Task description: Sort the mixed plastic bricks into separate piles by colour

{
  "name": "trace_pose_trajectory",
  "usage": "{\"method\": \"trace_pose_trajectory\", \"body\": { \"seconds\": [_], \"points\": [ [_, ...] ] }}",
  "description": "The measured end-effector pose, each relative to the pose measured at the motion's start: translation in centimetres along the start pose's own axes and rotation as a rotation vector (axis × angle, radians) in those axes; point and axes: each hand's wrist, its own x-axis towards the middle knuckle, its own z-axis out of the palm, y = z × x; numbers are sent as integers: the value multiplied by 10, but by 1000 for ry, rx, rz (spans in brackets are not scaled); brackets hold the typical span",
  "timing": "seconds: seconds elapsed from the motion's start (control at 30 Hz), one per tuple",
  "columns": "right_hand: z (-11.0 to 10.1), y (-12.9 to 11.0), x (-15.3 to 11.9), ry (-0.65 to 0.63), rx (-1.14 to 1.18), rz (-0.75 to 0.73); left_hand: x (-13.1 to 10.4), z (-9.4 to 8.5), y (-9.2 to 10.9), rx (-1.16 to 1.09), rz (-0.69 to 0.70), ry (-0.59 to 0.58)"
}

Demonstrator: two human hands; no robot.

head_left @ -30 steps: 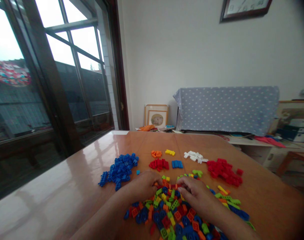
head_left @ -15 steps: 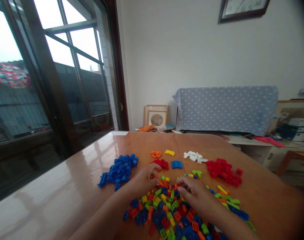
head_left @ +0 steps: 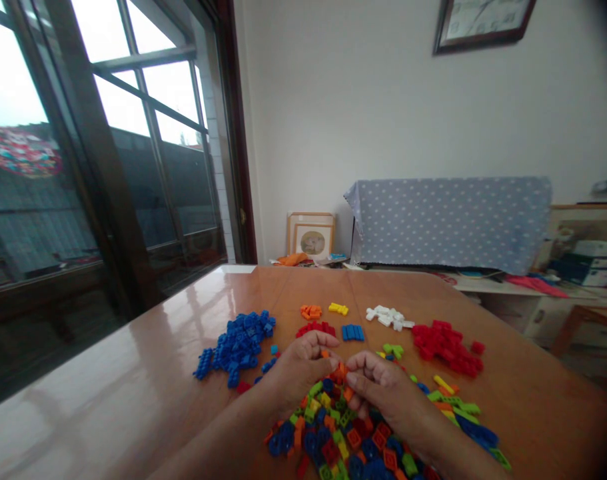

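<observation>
A: Orange plastic is seen between the two hands: small orange bricks (head_left: 339, 371) at the far edge of the mixed pile (head_left: 343, 433), which is spread on the wooden table (head_left: 133, 400).

B: How is the left hand (head_left: 303, 367) held?

A: It is curled narrow at the far left edge of the mixed pile, its fingertips bent towards the orange bricks; whether one is pinched cannot be told.

B: And the right hand (head_left: 383, 387)?

A: It is likewise half closed, rested on the mixed pile just right of those bricks, thumb and fingers drawn together; a firm hold cannot be made out.

B: What is laid beyond the mixed pile?

A: A blue heap (head_left: 238, 340) is found to its far left, a red heap (head_left: 448, 347) to its far right. Between them, small sorted groups are set: red (head_left: 314, 328), blue (head_left: 353, 332), orange (head_left: 310, 311), yellow (head_left: 338, 309) and white (head_left: 386, 316).
</observation>
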Motion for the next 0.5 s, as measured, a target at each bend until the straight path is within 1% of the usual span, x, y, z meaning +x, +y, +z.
{"method": "trace_pose_trajectory", "body": {
  "seconds": [0.1,0.23,0.5],
  "points": [
    [2,-6,-3,21,74,28,0,5,-1,10,0,29],
    [3,-13,-6,38,113,37,2,6,-4,108,22,85],
    [2,-6,-1,52,27,0,6,4,-18,163,37,29]
  ]
}}
